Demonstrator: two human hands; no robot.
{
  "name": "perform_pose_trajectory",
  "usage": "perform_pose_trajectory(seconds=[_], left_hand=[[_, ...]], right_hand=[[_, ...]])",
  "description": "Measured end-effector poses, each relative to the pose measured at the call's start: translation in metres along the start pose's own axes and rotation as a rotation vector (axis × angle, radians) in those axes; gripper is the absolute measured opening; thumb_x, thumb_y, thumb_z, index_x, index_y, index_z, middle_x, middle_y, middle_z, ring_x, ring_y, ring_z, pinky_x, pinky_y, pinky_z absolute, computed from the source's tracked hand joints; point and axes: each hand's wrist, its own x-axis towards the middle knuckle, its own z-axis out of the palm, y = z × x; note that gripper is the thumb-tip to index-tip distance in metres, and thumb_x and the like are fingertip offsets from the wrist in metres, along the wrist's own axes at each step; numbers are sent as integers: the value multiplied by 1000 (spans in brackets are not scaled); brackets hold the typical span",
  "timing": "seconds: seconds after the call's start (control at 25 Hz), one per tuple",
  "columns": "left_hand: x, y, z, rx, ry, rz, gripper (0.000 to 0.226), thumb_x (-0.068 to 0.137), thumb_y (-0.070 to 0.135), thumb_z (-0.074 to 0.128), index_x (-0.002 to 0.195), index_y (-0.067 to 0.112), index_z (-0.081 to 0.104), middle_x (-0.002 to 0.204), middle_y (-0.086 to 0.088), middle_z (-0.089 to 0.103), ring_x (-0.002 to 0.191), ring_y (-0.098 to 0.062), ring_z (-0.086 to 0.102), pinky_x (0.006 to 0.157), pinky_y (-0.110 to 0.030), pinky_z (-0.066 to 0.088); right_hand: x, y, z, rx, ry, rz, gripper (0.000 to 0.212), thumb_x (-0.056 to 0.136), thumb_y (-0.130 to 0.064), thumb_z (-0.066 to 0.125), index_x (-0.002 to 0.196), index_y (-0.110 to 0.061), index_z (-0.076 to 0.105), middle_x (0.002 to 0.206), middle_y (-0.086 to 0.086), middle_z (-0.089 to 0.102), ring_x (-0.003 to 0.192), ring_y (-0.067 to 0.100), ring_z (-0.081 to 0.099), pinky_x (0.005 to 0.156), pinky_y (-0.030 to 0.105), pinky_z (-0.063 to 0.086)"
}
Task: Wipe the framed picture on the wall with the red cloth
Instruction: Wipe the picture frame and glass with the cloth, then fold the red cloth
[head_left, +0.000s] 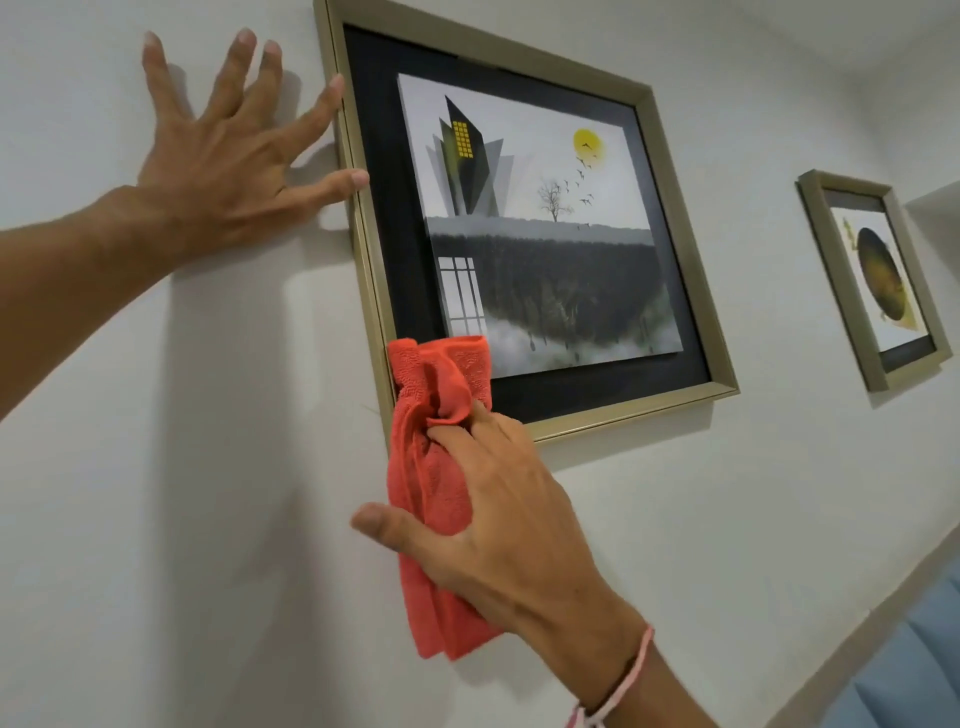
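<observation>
A gold-framed picture of a dark tower and yellow sun hangs on the white wall. The left hand lies flat on the wall just left of it, two fingers touching its left edge. The right hand presses a crumpled red cloth over the lower-left corner. A smaller gold-framed picture hangs well to the right.

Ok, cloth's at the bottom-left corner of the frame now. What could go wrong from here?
The red cloth is bunched and hangs loose, so it could snag the framed picture at its corner. The left hand only touches the frame's edge with thumb and forefinger, so a firm push from the right hand might tilt it.
</observation>
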Motion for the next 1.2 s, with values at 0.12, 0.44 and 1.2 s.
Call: perform_pose_trajectory(seconds=[0.12,0.44,1.2], left_hand=[[0,1,-2,5,3,-4,86,88,84,9,162,41,-1,173,-17,1,161,-34,-3,118,-78,-2],[-15,12,-12,-54,116,43,79,96,74,16,163,32,11,173,-16,13,161,-29,10,124,-69,7],[-282,61,-135,-1412,-796,-522,55,63,22,96,112,35,74,93,9,81,81,-6,78,64,-16,58]], right_hand=[[6,20,-23,189,-96,-63,72,86,-83,34,130,-34,63,132,-16,62,124,3,50,106,30,48],[73,31,-45,-51,13,-221,74,87,-22,80,150,-27,42,139,-2,57,107,13,66,99,41,59],[-21,-70,-21,761,163,226,24,77,-9,84,91,-12,64,81,7,70,68,16,67,64,29,60]])
